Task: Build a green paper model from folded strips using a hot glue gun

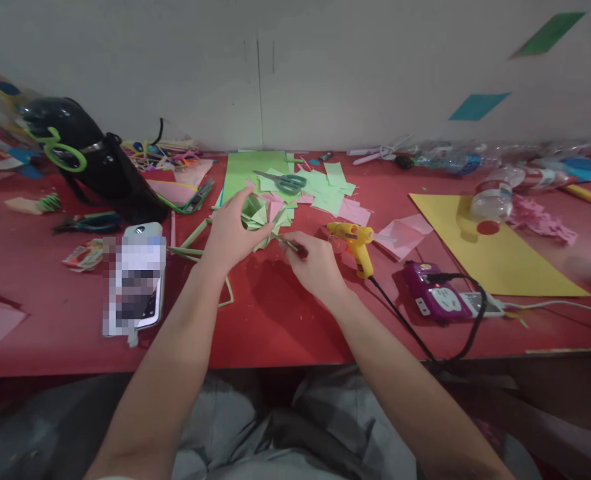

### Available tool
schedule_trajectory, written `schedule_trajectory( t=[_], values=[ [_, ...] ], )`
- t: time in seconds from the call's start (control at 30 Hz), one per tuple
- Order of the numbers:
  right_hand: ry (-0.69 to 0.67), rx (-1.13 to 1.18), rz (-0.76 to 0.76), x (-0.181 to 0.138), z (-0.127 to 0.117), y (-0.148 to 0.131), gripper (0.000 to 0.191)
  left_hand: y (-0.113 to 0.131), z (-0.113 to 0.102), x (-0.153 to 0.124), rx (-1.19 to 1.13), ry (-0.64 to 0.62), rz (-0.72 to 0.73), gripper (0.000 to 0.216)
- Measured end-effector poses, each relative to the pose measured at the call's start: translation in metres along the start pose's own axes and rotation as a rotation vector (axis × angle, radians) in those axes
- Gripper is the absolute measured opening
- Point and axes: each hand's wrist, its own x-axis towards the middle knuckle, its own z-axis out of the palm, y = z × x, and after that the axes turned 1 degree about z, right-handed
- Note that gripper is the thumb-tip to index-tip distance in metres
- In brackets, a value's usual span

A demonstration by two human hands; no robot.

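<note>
My left hand [231,230] is raised over the red table [275,320], its fingers closed around a folded green paper piece [256,212]. My right hand [314,261] rests on the table just right of it and pinches a thin green paper stick [286,242] whose tip points toward the folded piece. Behind both hands lies a pile of green and pink paper squares [325,190] with grey-handled scissors [282,181] on top. A yellow glue gun [356,243] stands right of my right hand.
A purple power strip [432,293] with a black cable sits right of the glue gun. A yellow sheet [495,247] carries a plastic bottle [492,200]. A phone [138,280] lies left, a black bag [92,157] behind it. Green sticks [190,243] lie by my left wrist.
</note>
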Motion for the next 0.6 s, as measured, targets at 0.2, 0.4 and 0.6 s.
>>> schedule_trajectory(
  t=[0.2, 0.4, 0.6],
  values=[
    [-0.011, 0.103, 0.065, 0.004, -0.001, 0.004, 0.024, 0.011, 0.001, -0.007, -0.103, -0.052, 0.054, 0.066],
    [0.064, 0.284, 0.189, 0.004, 0.0, 0.02, 0.02, -0.003, -0.007, 0.002, -0.307, 0.048, -0.134, 0.039],
    [0.147, 0.568, 0.277, 0.007, -0.004, 0.022, 0.022, -0.028, -0.011, 0.013, -0.461, 0.088, -0.426, 0.031]
  ],
)
